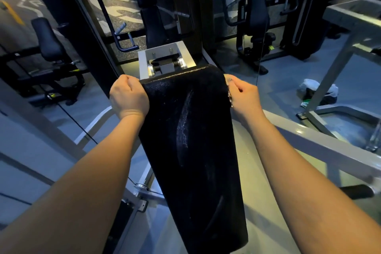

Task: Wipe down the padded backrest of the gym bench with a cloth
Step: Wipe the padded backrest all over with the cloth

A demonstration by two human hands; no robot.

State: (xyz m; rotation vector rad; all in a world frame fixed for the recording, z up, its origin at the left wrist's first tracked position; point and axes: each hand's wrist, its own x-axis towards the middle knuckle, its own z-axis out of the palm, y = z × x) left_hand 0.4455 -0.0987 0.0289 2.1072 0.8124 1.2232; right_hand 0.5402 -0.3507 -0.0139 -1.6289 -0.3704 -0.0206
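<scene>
We flank the backrest (pixel 191 140) top, frame centre: left hand (pixel 128 97) grips its left edge, right hand (pixel 244 98) pinches what looks like cloth (pixel 229 94) at right edge; pad runs lengthwise to frame bottom.

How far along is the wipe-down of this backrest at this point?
Done: curved smear streaks run down the backrest, so its face looks already wiped. In hand: the left hand grips the top left corner; the right hand pinches a pale scrap, possibly the cloth, at the upper right edge. Left: likely the side edges and lower end; their state is unclear.
</scene>
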